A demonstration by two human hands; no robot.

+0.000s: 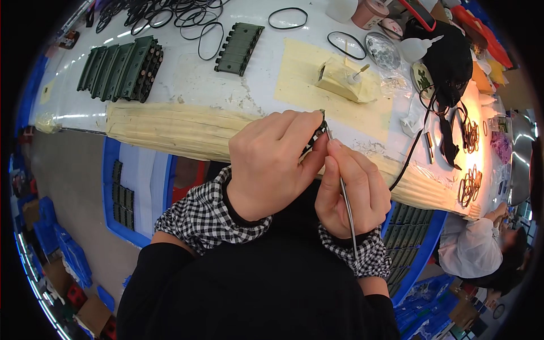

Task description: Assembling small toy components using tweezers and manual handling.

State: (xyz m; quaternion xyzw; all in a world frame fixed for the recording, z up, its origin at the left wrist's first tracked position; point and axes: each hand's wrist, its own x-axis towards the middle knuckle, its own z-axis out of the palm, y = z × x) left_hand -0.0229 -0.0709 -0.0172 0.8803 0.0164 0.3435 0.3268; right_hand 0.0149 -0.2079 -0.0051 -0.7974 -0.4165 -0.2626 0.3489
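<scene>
My left hand [266, 161] is closed round a small dark green plastic piece [323, 127] at the table's front edge; most of it is hidden by the fingers. A slim metal tool [348, 214] is pinched between the thumb and fingers of my right hand [357, 190]. Its upper end meets the green piece, and its long shank points down toward my right cuff. Beyond my hands, one dark green toothed plastic strip [239, 49] lies flat. Several like it stand in a stack [120, 69] farther left.
Yellowish tape covers the table edge [164, 127]. A tape-wrapped block [345, 82] holds thin sticks. Black rubber loops [288, 18] lie at the back. Blue trays of green strips flank me, left [110, 192] and right [428, 243]. Another person [470, 249] sits at right.
</scene>
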